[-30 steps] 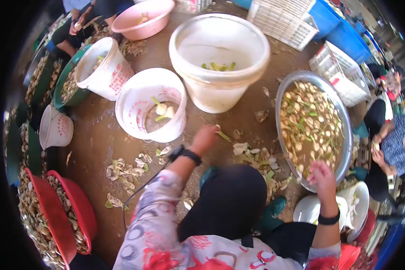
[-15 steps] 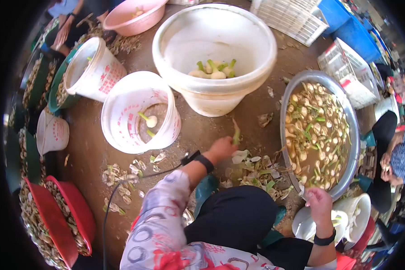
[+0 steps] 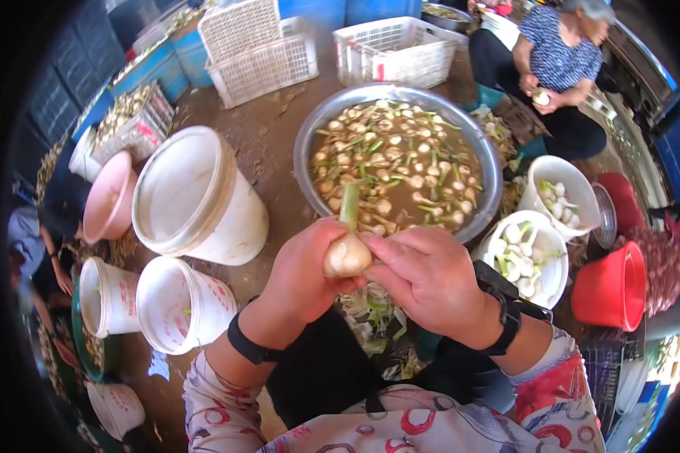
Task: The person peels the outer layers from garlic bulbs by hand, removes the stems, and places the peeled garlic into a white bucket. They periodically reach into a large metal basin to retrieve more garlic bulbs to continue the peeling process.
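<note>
Held upright in front of me is a pale garlic bulb point(image 3: 347, 258) with a short green stem on top. My left hand point(image 3: 298, 266) is closed around it from the left. My right hand point(image 3: 440, 283) pinches the bulb's right side with thumb and fingertips; whether a loose skin is between them I cannot make out. Just beyond my hands stands a wide metal basin point(image 3: 303, 155) of brownish water with many trimmed bulbs and stem pieces floating in it. Leafy peelings point(image 3: 374, 321) lie on the ground below my hands.
Two white buckets, a nearer one point(image 3: 561, 285) and a farther one point(image 3: 535, 195), hold white bulbs on the right, beside a red bucket point(image 3: 610, 294). A large white tub point(image 3: 238, 219) and smaller buckets stand left. White crates point(image 3: 397, 64) stand behind; a co-worker point(image 3: 555, 57) sits back right.
The view has swung right, bringing the basin to the middle. My hands, apart before near the ground and the basin rim, are together on a garlic bulb.
</note>
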{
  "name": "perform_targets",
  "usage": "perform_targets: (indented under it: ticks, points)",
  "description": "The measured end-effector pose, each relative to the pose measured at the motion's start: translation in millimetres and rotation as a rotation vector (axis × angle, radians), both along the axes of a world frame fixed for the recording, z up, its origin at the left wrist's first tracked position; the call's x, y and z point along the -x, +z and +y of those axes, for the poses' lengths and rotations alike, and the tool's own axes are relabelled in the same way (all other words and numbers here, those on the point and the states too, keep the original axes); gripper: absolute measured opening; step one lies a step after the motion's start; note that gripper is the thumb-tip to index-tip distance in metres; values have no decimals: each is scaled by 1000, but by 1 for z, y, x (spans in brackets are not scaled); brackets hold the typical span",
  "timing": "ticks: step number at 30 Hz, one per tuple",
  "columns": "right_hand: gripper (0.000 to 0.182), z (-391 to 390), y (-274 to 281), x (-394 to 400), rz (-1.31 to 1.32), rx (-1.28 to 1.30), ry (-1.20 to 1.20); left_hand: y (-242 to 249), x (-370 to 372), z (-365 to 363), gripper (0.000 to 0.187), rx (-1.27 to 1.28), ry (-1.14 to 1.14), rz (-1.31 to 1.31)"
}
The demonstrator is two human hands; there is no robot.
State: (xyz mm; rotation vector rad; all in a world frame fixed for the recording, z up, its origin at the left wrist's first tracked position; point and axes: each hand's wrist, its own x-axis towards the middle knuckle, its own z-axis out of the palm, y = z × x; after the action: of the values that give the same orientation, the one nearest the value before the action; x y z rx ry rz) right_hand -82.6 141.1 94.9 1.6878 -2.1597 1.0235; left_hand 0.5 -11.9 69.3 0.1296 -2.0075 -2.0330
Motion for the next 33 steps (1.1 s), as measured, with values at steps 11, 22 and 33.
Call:
perform_targets:
  ticks: [11,22,33]
  points:
    - [13,23,-14,13,70,-249,-102,-36,16,34,41,747,147,123]
    - [24,-19,-34,42,208,-260,142,-40,18,-14,43,-631,-245,-379]
    - [20,-16,-70,34,182,-268,-23,-50,24,11,29,-474,164,-477]
